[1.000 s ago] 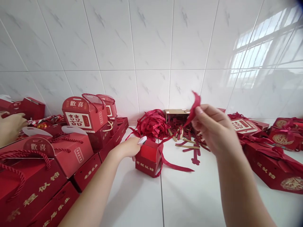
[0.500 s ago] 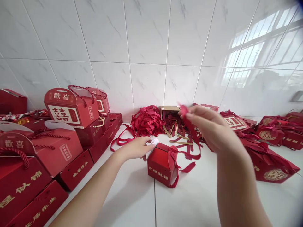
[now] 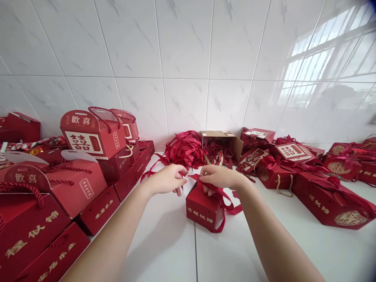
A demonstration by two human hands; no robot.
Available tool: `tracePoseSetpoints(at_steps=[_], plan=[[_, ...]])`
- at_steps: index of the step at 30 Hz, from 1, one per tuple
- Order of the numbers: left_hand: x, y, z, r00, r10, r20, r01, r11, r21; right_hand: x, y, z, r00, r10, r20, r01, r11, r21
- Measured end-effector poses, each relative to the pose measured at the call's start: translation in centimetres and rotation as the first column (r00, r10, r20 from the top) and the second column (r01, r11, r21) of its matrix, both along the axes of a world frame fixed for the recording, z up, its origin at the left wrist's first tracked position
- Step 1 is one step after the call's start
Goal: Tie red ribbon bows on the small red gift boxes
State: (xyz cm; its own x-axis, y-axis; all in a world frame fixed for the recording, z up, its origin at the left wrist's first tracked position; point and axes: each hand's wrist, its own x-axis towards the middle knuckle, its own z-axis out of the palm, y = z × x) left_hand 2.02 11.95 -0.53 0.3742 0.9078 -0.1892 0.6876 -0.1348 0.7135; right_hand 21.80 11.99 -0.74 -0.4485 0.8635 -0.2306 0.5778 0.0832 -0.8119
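Note:
A small red gift box [image 3: 202,209] with gold characters stands on the white surface in the middle. A red ribbon [image 3: 226,203] runs across its top and hangs down its right side. My left hand [image 3: 167,179] pinches the ribbon's left end just above the box's top left corner. My right hand [image 3: 219,178] rests on the box top, its fingers closed on the ribbon there. Both hands nearly meet over the box.
Stacked red handled gift boxes [image 3: 88,137] fill the left side. Behind lie a heap of red ribbons [image 3: 183,149] and an open cardboard box [image 3: 221,143] of strips. Ribbon-tied red boxes [image 3: 329,196] line the right. White tiled wall [image 3: 188,58] behind.
My right hand has come down from chest height, bringing the ribbon onto the box top. My left hand has shifted from the box's white tab to the ribbon's end.

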Motion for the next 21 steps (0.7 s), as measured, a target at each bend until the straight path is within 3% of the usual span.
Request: tracePoseSetpoints(at_steps=[21], plan=[[-0.04, -0.55, 0.59, 1.0, -0.027, -0.009, 0.027, 0.999, -0.044, 0.76, 0.82, -0.82, 0.988, 0.125, -0.085, -0.124, 0.992, 0.025]])
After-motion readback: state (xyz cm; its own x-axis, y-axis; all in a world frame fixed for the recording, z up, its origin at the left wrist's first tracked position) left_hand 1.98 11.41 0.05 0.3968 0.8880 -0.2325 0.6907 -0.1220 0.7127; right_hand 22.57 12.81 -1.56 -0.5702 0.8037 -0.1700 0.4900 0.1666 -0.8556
